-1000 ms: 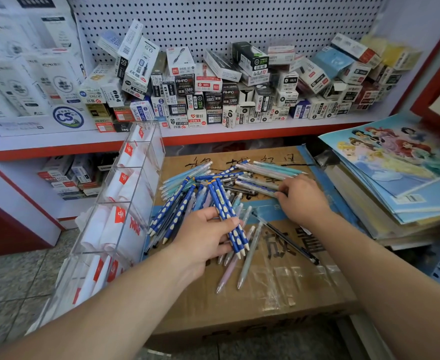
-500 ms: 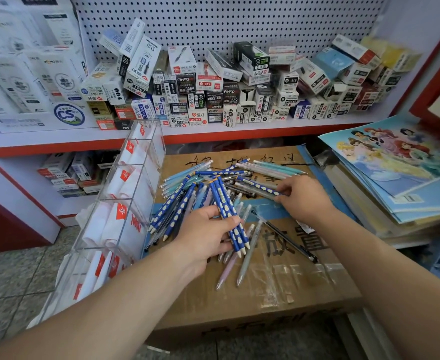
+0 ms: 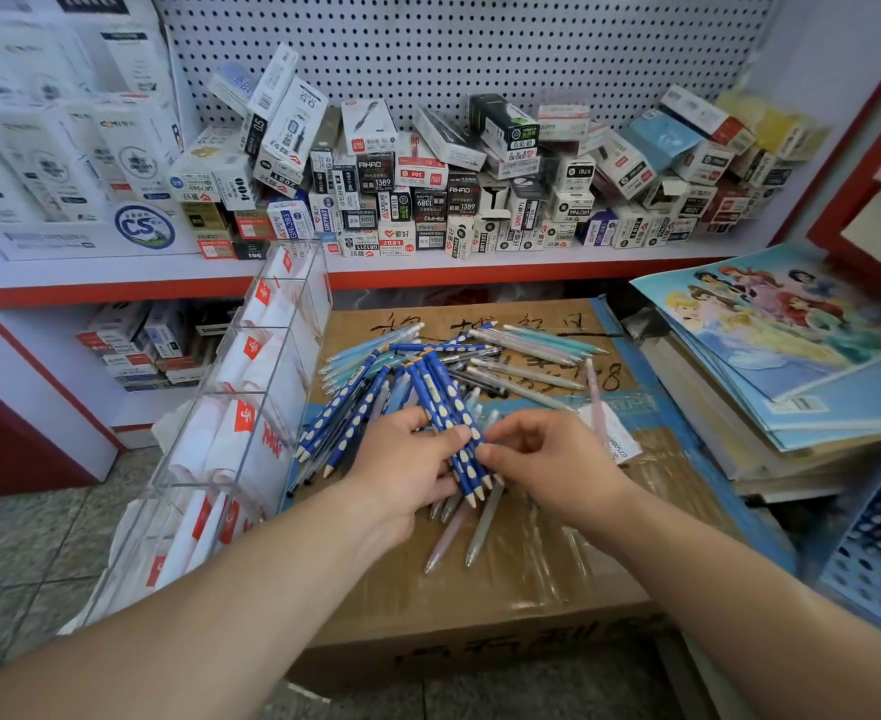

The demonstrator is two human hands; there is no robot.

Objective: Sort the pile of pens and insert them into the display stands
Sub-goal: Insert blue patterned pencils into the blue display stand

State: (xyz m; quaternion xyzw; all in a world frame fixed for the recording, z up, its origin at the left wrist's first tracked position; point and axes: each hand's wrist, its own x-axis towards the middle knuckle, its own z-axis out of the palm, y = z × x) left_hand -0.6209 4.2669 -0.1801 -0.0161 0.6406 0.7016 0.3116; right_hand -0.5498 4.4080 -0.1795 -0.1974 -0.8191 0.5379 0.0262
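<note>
Bundle of blue dotted pens (image 3: pixel 446 407) held just above the pile, tips toward the camera, fanned slightly. Left hand (image 3: pixel 407 459) grips the bundle, thumb across the top and fingers curled under. Right hand (image 3: pixel 547 454) has its fingers curled, thumb and forefinger pinching the bundle's right edge near the tips. Loose pile of pens (image 3: pixel 521 356) lies on a cardboard box (image 3: pixel 532 579): pastel green, grey and pink ones at the far right, more blue dotted pens (image 3: pixel 345 413) at the left edge, and a few pastel pens (image 3: pixel 480 527) poking out under the hands. Clear acrylic display stand (image 3: pixel 272 366) is just left of the box, tilted, its compartments holding white packets with red labels. Behind is a shelf (image 3: pixel 116 275) stacked with pen boxes (image 3: pixel 428 189), with pegboard (image 3: pixel 480 44) above. Cartoon-print folders (image 3: pixel 781 324) are stacked at right, with a blue perforated basket (image 3: pixel 880 553) near them.
</note>
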